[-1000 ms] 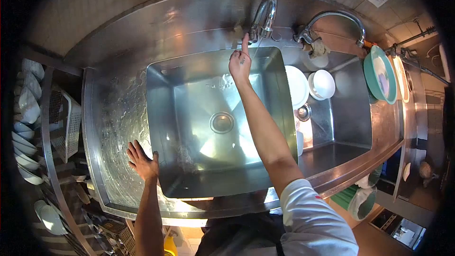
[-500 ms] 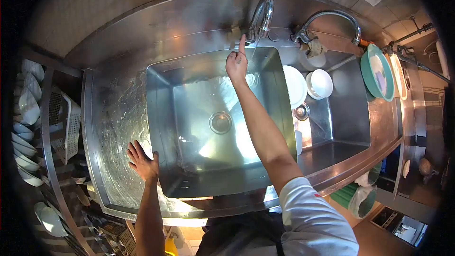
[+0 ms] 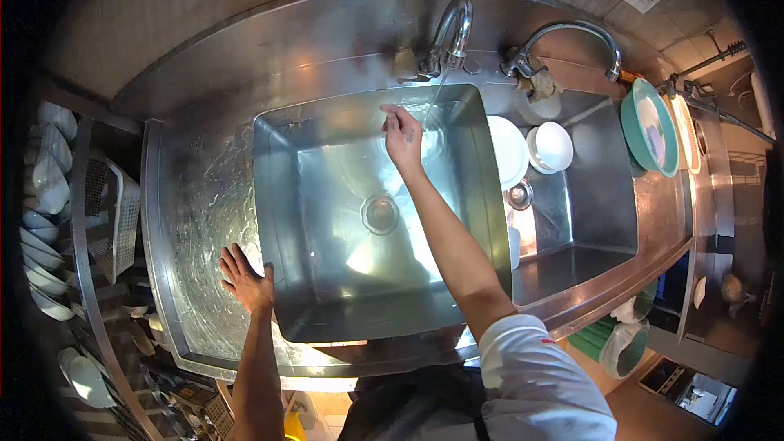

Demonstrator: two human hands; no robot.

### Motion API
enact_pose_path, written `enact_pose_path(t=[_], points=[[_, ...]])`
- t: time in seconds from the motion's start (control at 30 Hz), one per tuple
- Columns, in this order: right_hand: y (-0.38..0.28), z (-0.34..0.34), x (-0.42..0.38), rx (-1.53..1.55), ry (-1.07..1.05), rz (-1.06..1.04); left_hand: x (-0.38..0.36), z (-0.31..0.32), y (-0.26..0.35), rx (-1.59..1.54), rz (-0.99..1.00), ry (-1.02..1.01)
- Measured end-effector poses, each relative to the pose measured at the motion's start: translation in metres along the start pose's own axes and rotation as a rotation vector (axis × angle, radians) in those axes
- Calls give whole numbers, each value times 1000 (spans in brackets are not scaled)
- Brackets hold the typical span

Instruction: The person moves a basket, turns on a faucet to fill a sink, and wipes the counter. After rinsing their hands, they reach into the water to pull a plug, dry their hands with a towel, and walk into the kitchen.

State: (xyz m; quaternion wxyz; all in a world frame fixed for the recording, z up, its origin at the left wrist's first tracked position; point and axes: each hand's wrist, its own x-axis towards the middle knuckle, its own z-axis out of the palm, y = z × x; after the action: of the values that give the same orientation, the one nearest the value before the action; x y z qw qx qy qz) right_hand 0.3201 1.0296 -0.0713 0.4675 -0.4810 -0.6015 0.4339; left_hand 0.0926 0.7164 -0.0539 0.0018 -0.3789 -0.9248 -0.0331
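Over the far part of a large metal sink basin (image 3: 318, 196) hangs my right hand (image 3: 403, 137), holding nothing, its fingers loosely bent and one pointing left. Just beyond it stands the curved chrome faucet (image 3: 462, 24), its lever (image 3: 416, 78) at the base. A thin stream of water (image 3: 438, 96) runs from the spout into the basin. Shallow water seems to cover the bottom around the drain (image 3: 380, 215). My left hand (image 3: 247, 279) rests with fingers spread on the wet metal drainboard (image 3: 204, 196), its thumb at the basin's left edge.
To the right, a second sink (image 3: 600, 196) holds a white plate (image 3: 508, 151) and stacked white bowls (image 3: 554, 145). A second faucet (image 3: 576, 26) with a cloth (image 3: 543, 86) stands behind. A green basin (image 3: 645, 126) sits far right. Racked dishes (image 3: 49, 180) and a white basket (image 3: 122, 216) are left.
My right hand has drawn back from the faucet lever, down over the basin, and its raised finger has folded to the left. My left hand stays in place.
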Motion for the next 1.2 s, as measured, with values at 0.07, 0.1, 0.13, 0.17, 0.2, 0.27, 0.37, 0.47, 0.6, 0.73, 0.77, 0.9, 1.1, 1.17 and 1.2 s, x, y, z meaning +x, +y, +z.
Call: enact_pose_path(t=[0.07, 0.1, 0.13, 0.17, 0.2, 0.27, 0.37, 0.47, 0.6, 0.73, 0.77, 0.9, 1.1, 1.17, 1.2], points=[[-10, -11, -18, 273, 8, 404, 0, -1, 0, -3, -1, -2], [-5, -15, -20, 274, 5, 403, 0, -2, 1, 4, -6, -8], [4, -19, -23, 493, 204, 404, 0, -2, 1, 12, -11, -15], [14, -23, -25, 710, 406, 401, 0, -1, 0, 15, -14, -17], [16, -29, -23, 709, 406, 404, -1, 0, -1, 3, -2, 1], [19, -39, -14, 966, 446, 491, -1, 0, 0, -12, 15, 18], [9, -44, -11, 1014, 336, 495, 0, -1, 2, 0, -15, 0], [7, -45, -7, 1023, 343, 505, -1, -1, 1, 2, -6, 7], [6, -47, -7, 974, 349, 518, -1, -1, 0, 8, -4, -3], [12, -50, -10, 904, 324, 556, 0, 0, -1, 5, -9, -17], [14, -50, -11, 898, 310, 561, 0, -1, 0, 6, -9, -17], [17, -50, -8, 925, 311, 557, -1, -1, 0, 6, -10, -18], [4, -49, -6, 898, 276, 559, -1, -2, 1, 0, -15, -15], [5, -48, -5, 913, 282, 560, -1, -1, 0, -2, -8, -8], [4, -48, -5, 913, 281, 560, 0, -1, 0, 0, -9, -11]])
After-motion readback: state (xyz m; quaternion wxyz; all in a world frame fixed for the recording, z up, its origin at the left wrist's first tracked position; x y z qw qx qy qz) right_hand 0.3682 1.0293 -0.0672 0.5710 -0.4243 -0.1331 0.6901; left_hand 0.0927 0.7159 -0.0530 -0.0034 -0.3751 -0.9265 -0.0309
